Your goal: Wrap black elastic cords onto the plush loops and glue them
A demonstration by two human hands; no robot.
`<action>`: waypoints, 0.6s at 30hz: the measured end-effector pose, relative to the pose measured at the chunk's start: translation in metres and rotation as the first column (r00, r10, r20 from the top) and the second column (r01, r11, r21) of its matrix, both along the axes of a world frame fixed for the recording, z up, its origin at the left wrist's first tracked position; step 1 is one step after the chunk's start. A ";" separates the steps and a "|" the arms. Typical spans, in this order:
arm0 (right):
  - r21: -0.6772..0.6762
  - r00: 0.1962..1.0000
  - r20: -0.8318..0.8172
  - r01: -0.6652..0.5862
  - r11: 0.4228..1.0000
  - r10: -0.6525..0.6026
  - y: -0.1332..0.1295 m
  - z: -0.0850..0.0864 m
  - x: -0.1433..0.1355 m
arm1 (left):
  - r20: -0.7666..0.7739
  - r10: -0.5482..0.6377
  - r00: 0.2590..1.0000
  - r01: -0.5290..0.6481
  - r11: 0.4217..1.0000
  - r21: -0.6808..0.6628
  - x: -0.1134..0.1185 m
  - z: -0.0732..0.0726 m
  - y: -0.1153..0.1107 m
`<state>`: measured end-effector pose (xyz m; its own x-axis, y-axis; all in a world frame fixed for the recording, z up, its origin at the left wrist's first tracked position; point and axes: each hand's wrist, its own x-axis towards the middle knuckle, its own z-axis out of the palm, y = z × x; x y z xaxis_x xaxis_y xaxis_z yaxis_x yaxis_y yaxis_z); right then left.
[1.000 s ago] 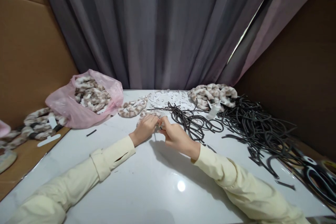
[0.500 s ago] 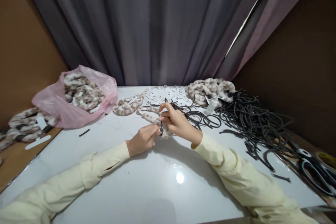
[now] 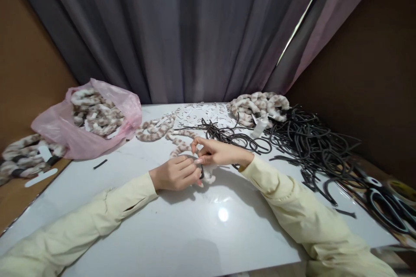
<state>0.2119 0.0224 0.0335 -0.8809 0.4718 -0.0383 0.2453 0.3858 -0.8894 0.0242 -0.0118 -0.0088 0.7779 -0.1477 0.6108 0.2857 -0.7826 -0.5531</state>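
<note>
My left hand (image 3: 177, 174) is closed, its fingers curled beside a short piece of black cord (image 3: 202, 172). My right hand (image 3: 222, 152) pinches the cord's upper end between thumb and fingertip, touching the left hand. A fluffy white-and-brown strip (image 3: 180, 145) runs from behind the hands towards the back of the table. Its pale end (image 3: 209, 175) shows just under the right hand. The exact grip of the left fingers is partly hidden.
A pink plastic bag (image 3: 130, 110) of fluffy strips stands left. A heap of black cords (image 3: 308, 143) lies right, near scissors (image 3: 385, 210) and a small clear bottle (image 3: 259, 129). Fluffy loops (image 3: 260, 104) and scattered small white pieces (image 3: 203, 114) lie at the back of the white table (image 3: 146, 233).
My left hand has turned over, its knuckles now upward and fingers lower around the cord. My right hand has lowered and flattened slightly. The camera view has shifted a little.
</note>
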 end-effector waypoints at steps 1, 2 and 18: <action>-0.056 1.000 -0.013 -0.010 0.998 0.009 0.000 0.000 0.001 | 0.007 0.003 1.000 -0.003 1.000 0.028 0.000 0.000 0.000; -0.095 0.999 -0.026 -0.023 0.995 0.020 0.000 0.001 0.002 | 0.020 0.009 1.000 -0.010 0.999 0.044 0.000 0.000 -0.001; -0.172 0.958 0.189 0.247 0.954 -0.214 -0.015 -0.009 -0.015 | 0.002 -0.190 0.982 0.188 0.969 -0.162 0.007 -0.011 -0.006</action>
